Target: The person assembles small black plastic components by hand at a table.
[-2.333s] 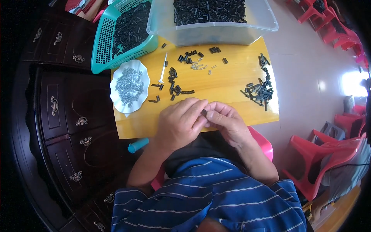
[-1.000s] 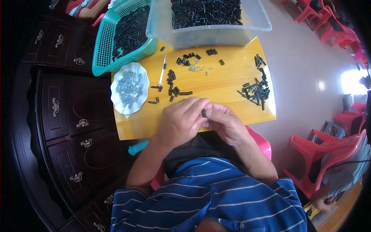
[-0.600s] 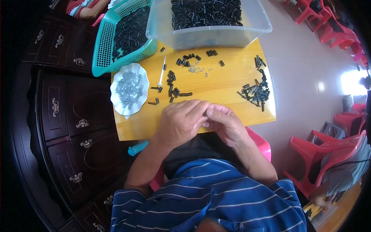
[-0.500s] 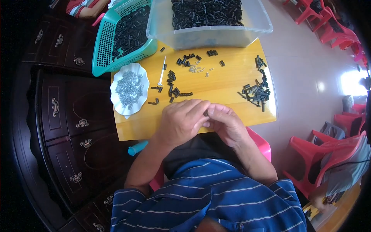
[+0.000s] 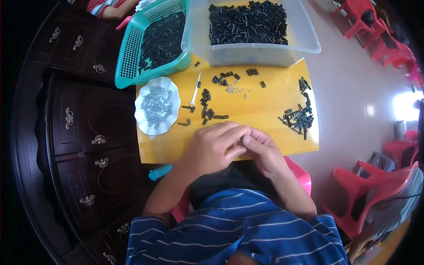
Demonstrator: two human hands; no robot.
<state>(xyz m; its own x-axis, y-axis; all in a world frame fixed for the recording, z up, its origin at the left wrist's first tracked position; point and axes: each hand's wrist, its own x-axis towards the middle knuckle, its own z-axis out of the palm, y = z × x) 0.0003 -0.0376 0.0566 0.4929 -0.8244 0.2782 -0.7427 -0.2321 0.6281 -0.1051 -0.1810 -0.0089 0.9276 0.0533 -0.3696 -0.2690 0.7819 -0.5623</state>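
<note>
Over the near edge of the yellow table (image 5: 256, 115), my left hand (image 5: 214, 145) and my right hand (image 5: 264, 152) meet with fingertips pinched together. Only a trace of a small dark piece (image 5: 242, 140) shows between them; the fingers cover most of it. Small black plastic pieces (image 5: 206, 104) lie loose just beyond my left hand. Several tiny clear pieces (image 5: 235, 89) are scattered past them. Off to the right, a heap of longer black pieces (image 5: 300, 117) sits near the table's edge. A thin white pointed stick (image 5: 195, 90) rests at the left.
A white wavy-rimmed dish (image 5: 176, 108) holds many clear pieces at the left. Behind it stand a green basket (image 5: 126, 66) and a translucent bin (image 5: 251, 55), both filled with black parts. Dark drawers (image 5: 73, 145) flank the left; red plastic chairs (image 5: 353, 190) stand at the right.
The whole view has shifted slightly, so the table appears lower and further right. Both hands stay together, and their fingers now hide more of the small dark piece.
</note>
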